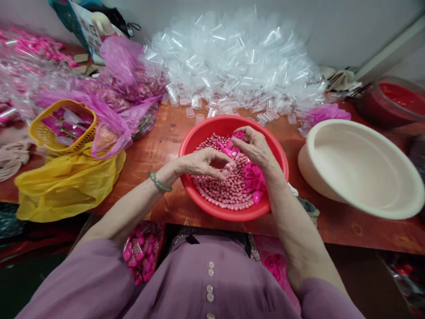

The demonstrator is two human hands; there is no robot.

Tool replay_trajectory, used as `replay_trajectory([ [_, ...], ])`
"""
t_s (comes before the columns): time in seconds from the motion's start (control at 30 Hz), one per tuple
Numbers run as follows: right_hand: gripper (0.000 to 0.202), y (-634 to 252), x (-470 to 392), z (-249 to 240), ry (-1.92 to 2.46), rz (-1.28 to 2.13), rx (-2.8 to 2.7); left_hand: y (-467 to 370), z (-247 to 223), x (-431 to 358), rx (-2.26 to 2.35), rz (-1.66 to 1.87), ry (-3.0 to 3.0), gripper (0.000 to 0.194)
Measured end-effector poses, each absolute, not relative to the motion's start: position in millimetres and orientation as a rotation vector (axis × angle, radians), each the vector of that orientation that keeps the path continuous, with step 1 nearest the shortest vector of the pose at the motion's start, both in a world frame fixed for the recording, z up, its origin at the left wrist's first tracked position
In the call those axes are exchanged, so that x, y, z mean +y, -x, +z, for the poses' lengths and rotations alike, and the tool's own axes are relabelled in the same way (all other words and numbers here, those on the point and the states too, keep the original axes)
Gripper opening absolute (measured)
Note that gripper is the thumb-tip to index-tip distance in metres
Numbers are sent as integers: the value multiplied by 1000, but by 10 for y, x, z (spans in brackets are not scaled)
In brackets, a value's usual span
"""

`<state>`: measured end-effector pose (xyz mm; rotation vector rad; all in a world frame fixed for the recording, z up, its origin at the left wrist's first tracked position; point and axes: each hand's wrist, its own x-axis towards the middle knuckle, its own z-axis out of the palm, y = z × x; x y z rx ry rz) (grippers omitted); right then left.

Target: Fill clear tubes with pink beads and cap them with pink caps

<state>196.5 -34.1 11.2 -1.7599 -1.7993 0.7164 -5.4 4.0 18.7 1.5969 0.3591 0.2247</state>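
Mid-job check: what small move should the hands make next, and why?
I'd probably bring the pink piece in the right hand toward the tube in the left hand: the tube holds beads, and both things are close but apart over the red bowl.

Part of the red basin (190, 195)'s rim is hidden by the left wrist (174, 173) and right forearm (292, 212). Some pink beads (229, 195) are covered by the left hand (206, 162); those inside the clear tube (229, 168) held there are too small to be counted. The pink plastic pieces (234, 150) are partly covered by the right hand (255, 145). At the back, single tubes are blurred together in the clear pile (229, 57). A red bowl (405, 99) is cut off by the right edge, the purple shirt (186, 279) by the bottom.
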Motion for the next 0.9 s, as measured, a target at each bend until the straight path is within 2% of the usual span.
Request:
replay_trajectory([
  [0.17,23,-1898,-378,191,1551,993,-1292,79,168,16,396,307,-1410,30],
  [0.43,43,-1828,-350,156,1380,1062,-1092,5,56,-109,544,505,-960,26],
  [0.6,39,-1698,-323,35,1280,975,-1019,-165,33,-186,539,703,-876,42],
  [0.67,35,-1664,-325,-12,1299,895,-1047,-196,18,-190,522,761,-859,50],
  [0.77,25,-1657,-345,-60,1404,572,-1256,-188,-8,-171,557,797,-814,51],
  [0.9,30,-1704,-367,-81,1342,184,-1737,-147,-23,-137,561,829,-785,48],
])
